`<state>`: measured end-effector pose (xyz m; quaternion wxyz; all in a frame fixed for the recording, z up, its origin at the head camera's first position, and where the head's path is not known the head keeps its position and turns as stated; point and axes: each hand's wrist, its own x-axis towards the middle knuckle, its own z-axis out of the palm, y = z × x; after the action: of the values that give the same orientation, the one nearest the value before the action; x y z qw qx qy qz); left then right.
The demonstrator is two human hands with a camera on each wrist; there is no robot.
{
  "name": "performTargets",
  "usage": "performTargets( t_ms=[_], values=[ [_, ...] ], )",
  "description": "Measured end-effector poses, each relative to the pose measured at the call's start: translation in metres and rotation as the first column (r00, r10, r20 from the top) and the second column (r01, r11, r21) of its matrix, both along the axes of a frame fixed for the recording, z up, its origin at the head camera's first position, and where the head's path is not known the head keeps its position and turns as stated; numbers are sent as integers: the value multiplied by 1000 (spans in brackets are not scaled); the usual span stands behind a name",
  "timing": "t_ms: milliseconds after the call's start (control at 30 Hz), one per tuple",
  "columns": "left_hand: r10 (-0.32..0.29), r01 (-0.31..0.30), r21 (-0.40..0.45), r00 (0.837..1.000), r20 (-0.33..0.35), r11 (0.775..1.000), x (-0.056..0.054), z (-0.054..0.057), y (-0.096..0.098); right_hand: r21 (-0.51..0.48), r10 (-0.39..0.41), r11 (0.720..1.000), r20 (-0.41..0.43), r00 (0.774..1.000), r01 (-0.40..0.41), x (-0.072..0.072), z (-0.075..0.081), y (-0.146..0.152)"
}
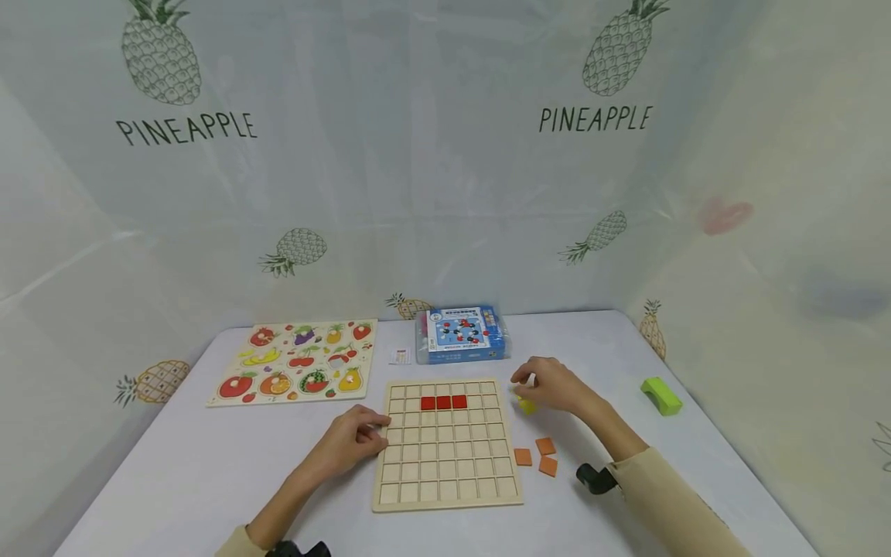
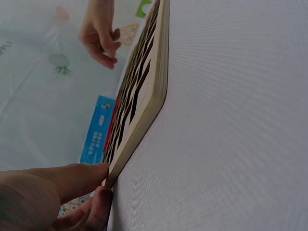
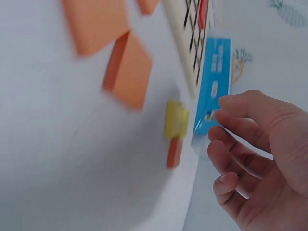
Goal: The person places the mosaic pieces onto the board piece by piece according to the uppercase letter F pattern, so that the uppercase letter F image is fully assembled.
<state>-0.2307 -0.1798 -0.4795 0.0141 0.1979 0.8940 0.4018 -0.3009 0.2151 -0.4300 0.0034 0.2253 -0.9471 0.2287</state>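
Note:
My left hand [image 1: 350,441] touches the left edge of a wooden grid board [image 1: 448,490] with thumb and fingertips. In the left wrist view, the fingertips sit against the board's rim [image 2: 155,96]. Three red square tiles [image 1: 444,403] lie side by side in the board's second row from the far end. Beyond the board's right edge, my right hand [image 1: 552,384] hovers with loosely bent fingers, holding nothing visible. Close below it are yellow tiles [image 3: 173,119], with a reddish-orange tile [image 3: 174,153] beside them. Several orange tiles [image 1: 547,466] lie nearer, right of the board.
At the far left lies a fruit picture puzzle board [image 1: 292,362]. A blue box in a clear bag [image 1: 465,334] stands behind the grid board, beside a small white card [image 1: 400,357]. On the far right is a green arch block [image 1: 661,396]. A pineapple-print curtain [image 1: 445,178] hangs behind the table.

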Motion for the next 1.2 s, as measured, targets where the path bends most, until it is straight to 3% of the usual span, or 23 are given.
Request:
performTargets(
  t_ms=[467, 667, 1200],
  values=[
    [-28, 28, 23, 999, -23, 999, -4, 1, -1, 20, -40, 999, 6, 999, 40, -1, -11, 31],
    [-33, 33, 30, 999, -22, 999, -2, -1, -1, -2, -50, 999, 39, 998, 50, -1, -15, 34],
    [-7, 7, 14, 1000, -22, 1000, -1, -3, -1, 18, -49, 999, 31, 998, 49, -2, -21, 30]
  ],
)
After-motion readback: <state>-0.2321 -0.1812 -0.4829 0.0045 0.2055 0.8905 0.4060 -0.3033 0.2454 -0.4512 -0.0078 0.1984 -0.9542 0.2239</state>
